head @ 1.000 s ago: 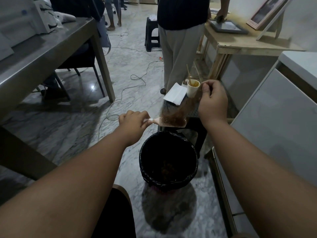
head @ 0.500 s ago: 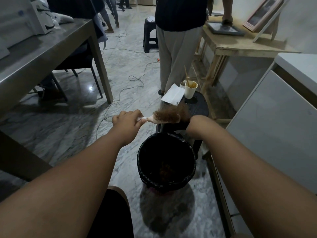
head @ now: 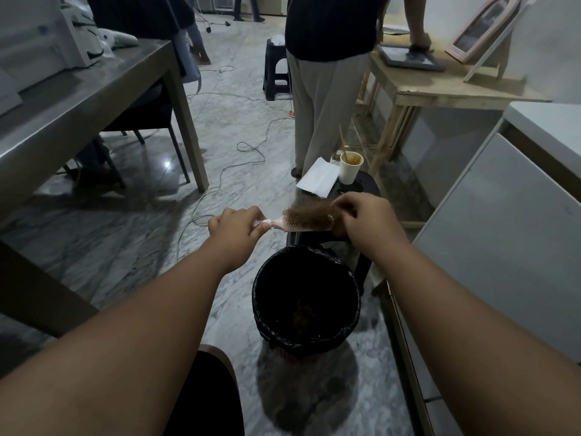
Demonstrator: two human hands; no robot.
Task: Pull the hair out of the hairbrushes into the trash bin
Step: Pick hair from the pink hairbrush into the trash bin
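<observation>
Dim, flat indoor light, small glare on marble floor [head: 165,164] (left side), edges bowed, soft shadows

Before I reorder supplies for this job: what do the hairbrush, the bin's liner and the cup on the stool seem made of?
Hairbrush: likely pale pink plastic, smooth with slight sheen. Bin liner: thin black plastic film, glossy and crinkled at the rim. Cup: probably paper, matte white with a thin rim.

The marble floor [head: 110,234] carries the black-lined trash bin [head: 314,343] (beside a black stool [head: 366,185]) and loose cables [head: 251,151].
</observation>
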